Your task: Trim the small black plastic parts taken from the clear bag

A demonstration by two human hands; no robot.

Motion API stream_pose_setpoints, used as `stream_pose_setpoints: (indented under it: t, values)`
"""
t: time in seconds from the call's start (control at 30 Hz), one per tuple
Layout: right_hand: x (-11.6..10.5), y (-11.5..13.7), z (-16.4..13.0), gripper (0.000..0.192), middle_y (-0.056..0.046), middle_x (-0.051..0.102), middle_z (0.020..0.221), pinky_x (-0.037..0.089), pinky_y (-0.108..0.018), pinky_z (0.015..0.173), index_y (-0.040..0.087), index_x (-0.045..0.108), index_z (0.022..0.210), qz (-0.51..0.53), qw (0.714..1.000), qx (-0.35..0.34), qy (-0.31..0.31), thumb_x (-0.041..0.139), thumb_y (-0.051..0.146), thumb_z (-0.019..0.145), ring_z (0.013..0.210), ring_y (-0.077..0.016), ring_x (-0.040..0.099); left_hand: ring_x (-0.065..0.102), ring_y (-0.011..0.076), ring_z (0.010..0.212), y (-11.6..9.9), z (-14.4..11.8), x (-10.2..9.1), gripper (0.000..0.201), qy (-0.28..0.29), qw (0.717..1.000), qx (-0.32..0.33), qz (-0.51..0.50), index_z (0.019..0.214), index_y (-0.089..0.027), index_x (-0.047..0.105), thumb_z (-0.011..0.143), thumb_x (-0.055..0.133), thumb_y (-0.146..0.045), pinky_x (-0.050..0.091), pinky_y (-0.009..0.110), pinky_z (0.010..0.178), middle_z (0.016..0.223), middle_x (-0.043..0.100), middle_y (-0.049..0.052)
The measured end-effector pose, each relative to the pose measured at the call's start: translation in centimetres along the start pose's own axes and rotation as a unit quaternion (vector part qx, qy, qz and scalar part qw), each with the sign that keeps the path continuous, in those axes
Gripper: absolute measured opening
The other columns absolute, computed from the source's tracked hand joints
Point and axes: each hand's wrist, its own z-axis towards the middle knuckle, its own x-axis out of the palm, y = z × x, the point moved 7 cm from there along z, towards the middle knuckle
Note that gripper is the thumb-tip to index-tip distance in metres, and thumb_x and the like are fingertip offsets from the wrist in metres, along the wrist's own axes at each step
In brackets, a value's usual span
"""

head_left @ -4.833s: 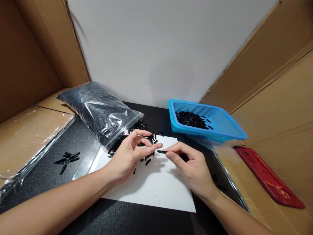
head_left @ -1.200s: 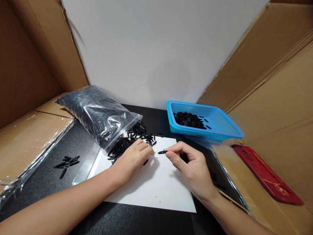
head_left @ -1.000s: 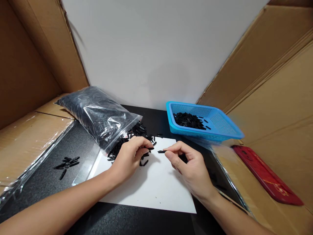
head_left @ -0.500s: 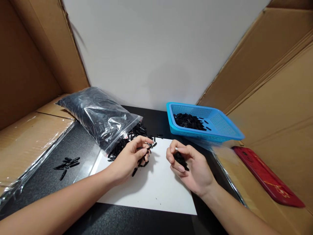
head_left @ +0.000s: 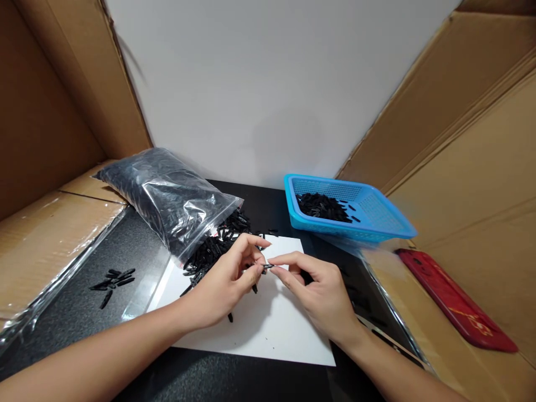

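As the head view records, one small black piece [head_left: 268, 266] sits pinched between the fingertips of the left hand [head_left: 226, 282] and the right hand [head_left: 321, 290], above a white sheet [head_left: 288, 332] on the dark surface [head_left: 184, 377]. Left: one clear bag [head_left: 167, 190], its mouth beside a loose heap of black pieces [head_left: 205, 255]. Right: one blue basket [head_left: 379, 207], part-filled with similar pieces [head_left: 322, 207]; one red item [head_left: 456, 301].

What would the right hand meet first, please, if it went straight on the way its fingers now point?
Past the small black piece at its fingers, the right hand would probably meet the left hand first, though depth is unclear in this single view.
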Motion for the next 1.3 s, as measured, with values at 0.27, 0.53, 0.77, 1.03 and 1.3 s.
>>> stream_pose_setpoints:
  t: [0.27,0.53,0.77,1.03,1.3]
  values:
    - [-1.1,0.1,0.0,0.012,0.001,0.057,0.057,0.037,-0.026,0.051,0.020,0.077,0.082,0.035,0.998,0.001,-0.051,0.068,0.028,0.084,0.052,-0.0134,0.046,0.039,0.0071,0.059,1.6,0.1,-0.7,0.016,-0.061,0.973,-0.127,-0.184,0.100,-0.019,0.056,0.092,0.059,-0.033,0.023,0.020,0.052,0.069,0.047,-0.005]
    - [-1.1,-0.5,-0.1,0.015,0.000,0.059,0.060,0.040,-0.026,0.053,0.021,0.076,0.079,0.070,0.995,0.038,-0.057,0.069,0.034,0.082,0.056,-0.0148,0.048,0.028,0.0056,0.047,2.2,0.1,-0.7,0.041,-0.065,0.969,-0.133,-0.200,0.072,-0.015,0.058,0.081,0.069,-0.054,0.016,0.021,0.048,0.046,0.043,-0.006]
    - [-1.1,-0.6,0.0,0.020,0.000,0.057,0.060,0.042,-0.027,0.055,0.021,0.072,0.074,0.089,0.994,0.048,-0.052,0.070,0.039,0.083,0.058,-0.0159,0.050,0.031,0.0025,0.046,2.0,0.1,-0.3,0.028,-0.060,0.951,-0.154,-0.261,0.084,-0.013,0.066,0.078,0.076,-0.038,0.012,0.021,0.045,0.064,0.060,-0.001]
    - [-0.4,-1.4,0.0,0.020,0.005,0.048,0.054,0.031,-0.024,0.046,0.020,0.063,0.074,0.213,0.970,0.111,-0.035,0.067,0.038,0.082,0.048,-0.0109,0.037,0.036,0.0041,0.050,1.8,0.1,-0.5,0.025,-0.063,0.956,-0.134,-0.255,0.091,-0.015,0.063,0.077,0.077,-0.030,0.017,0.021,0.048,0.074,0.069,0.003]
    - [1.1,-1.7,0.2,0.033,0.006,0.048,0.054,0.016,-0.022,0.038,0.022,0.046,0.068,0.392,0.892,0.219,0.045,0.059,0.048,0.084,0.037,-0.0053,0.020,0.040,0.0062,0.051,1.5,0.2,-0.4,0.027,-0.069,0.975,-0.090,-0.192,0.077,-0.016,0.059,0.077,0.077,-0.035,0.025,0.022,0.053,0.063,0.068,0.001]
